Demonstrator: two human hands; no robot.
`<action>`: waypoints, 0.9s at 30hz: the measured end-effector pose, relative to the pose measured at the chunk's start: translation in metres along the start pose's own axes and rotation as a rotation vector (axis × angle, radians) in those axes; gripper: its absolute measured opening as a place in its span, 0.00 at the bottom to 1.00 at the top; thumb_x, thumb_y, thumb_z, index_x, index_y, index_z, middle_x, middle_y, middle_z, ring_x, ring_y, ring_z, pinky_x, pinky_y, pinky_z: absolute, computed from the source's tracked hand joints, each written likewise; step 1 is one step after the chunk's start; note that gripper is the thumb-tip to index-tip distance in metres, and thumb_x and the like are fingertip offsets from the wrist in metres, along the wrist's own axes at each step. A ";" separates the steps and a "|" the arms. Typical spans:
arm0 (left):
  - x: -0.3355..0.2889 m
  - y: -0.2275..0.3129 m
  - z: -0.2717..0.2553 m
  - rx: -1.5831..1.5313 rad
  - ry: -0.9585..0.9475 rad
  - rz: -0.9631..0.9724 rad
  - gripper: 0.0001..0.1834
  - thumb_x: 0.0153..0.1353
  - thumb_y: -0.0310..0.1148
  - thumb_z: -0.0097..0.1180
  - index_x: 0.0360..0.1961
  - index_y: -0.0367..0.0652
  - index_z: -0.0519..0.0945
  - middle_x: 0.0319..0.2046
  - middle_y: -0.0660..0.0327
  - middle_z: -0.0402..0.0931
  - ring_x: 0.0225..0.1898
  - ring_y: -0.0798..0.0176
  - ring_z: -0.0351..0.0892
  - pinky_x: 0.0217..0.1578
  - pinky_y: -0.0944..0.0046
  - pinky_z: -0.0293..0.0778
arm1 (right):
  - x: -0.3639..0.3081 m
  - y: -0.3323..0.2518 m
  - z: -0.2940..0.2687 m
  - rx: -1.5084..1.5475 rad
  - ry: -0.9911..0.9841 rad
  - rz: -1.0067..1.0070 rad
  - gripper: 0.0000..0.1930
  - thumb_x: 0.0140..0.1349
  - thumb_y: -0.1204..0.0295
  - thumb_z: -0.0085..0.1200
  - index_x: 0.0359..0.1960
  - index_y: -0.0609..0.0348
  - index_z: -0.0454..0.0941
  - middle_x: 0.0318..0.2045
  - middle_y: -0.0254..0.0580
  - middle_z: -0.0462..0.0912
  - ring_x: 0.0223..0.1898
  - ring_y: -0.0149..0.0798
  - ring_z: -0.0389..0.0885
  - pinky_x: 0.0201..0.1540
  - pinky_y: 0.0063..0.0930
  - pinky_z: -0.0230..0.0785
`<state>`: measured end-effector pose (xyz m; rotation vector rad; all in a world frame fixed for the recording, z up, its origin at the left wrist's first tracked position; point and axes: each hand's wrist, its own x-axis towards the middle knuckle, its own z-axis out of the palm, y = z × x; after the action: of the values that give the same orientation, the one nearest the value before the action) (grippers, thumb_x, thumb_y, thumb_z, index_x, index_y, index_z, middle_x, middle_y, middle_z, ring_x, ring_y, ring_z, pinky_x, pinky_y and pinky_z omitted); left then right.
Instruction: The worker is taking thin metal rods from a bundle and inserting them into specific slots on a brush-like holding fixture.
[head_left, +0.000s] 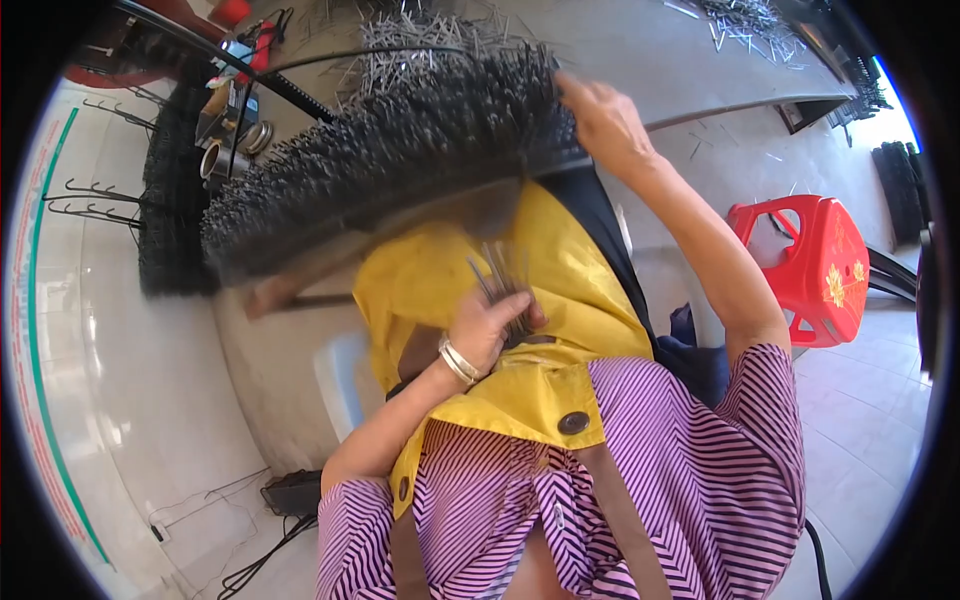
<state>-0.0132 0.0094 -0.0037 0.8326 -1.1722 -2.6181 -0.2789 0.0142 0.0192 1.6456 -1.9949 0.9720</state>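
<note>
Across my lap, tilted and smeared by motion, lies a long black rack point(390, 140) densely filled with thin dark upright pieces, like bristles. My right hand point(610, 125) is at its right end, fingers curled and closed against the last pieces; what they grip is hidden. Lower down, my left hand point(490, 325) is closed around a bundle of thin grey metal rods point(492, 268), whose ends stick up above the fist. That fist rests against the yellow apron point(560, 260) I wear.
Loose metal rods point(415, 40) lie heaped on the grey table point(600, 40) beyond the rack, with another pile point(755, 35) at far right. A red plastic stool point(815, 265) stands to the right. Racks with hooked wires point(175, 200) are at left, beside a metal cup point(215, 158).
</note>
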 end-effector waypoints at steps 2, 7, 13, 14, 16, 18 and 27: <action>0.000 0.003 0.003 -0.029 0.055 -0.004 0.06 0.51 0.27 0.51 0.30 0.36 0.71 0.24 0.56 0.73 0.27 0.60 0.75 0.33 0.62 0.73 | -0.004 -0.013 -0.009 0.055 0.080 0.012 0.16 0.49 0.77 0.50 0.42 0.58 0.69 0.26 0.50 0.75 0.28 0.51 0.73 0.29 0.36 0.66; -0.001 0.012 0.006 -0.094 0.080 0.003 0.06 0.51 0.25 0.51 0.29 0.35 0.71 0.23 0.55 0.73 0.26 0.59 0.75 0.31 0.61 0.74 | -0.040 -0.065 -0.029 0.665 -0.236 0.414 0.15 0.51 0.76 0.52 0.42 0.64 0.69 0.22 0.38 0.75 0.23 0.31 0.74 0.26 0.22 0.67; -0.001 0.020 0.020 -0.070 0.117 -0.020 0.06 0.49 0.23 0.49 0.30 0.33 0.69 0.21 0.55 0.72 0.25 0.60 0.74 0.30 0.64 0.73 | -0.050 -0.100 -0.041 1.027 -0.509 0.736 0.07 0.51 0.78 0.50 0.32 0.66 0.71 0.19 0.35 0.74 0.20 0.23 0.71 0.22 0.16 0.65; -0.003 0.020 0.020 -0.079 0.141 -0.031 0.06 0.49 0.23 0.49 0.30 0.33 0.69 0.22 0.54 0.72 0.25 0.59 0.75 0.30 0.64 0.73 | -0.052 -0.101 -0.039 1.068 -0.489 0.753 0.05 0.51 0.78 0.50 0.29 0.66 0.70 0.19 0.35 0.74 0.19 0.23 0.71 0.21 0.15 0.65; -0.003 0.015 0.017 -0.078 0.192 -0.026 0.07 0.50 0.24 0.49 0.31 0.33 0.68 0.26 0.54 0.72 0.27 0.58 0.75 0.32 0.63 0.74 | -0.058 -0.103 -0.037 1.062 -0.455 0.742 0.04 0.51 0.79 0.50 0.29 0.66 0.70 0.18 0.35 0.74 0.19 0.23 0.71 0.21 0.15 0.65; -0.001 0.010 0.007 -0.157 0.191 -0.013 0.07 0.51 0.25 0.50 0.31 0.34 0.68 0.27 0.54 0.72 0.30 0.57 0.74 0.34 0.60 0.74 | -0.065 -0.105 -0.033 1.077 -0.404 0.755 0.02 0.51 0.79 0.49 0.26 0.66 0.70 0.17 0.36 0.74 0.17 0.24 0.71 0.20 0.16 0.65; 0.004 0.020 -0.004 -0.334 0.268 0.188 0.06 0.55 0.27 0.47 0.30 0.36 0.68 0.30 0.54 0.71 0.34 0.55 0.72 0.39 0.58 0.68 | -0.050 -0.071 -0.039 1.210 -0.109 0.962 0.02 0.50 0.82 0.48 0.26 0.68 0.71 0.18 0.40 0.75 0.17 0.27 0.72 0.19 0.17 0.65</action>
<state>-0.0161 -0.0078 0.0069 0.9162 -0.6830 -2.3652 -0.2035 0.0716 0.0318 0.9655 -2.4398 2.8840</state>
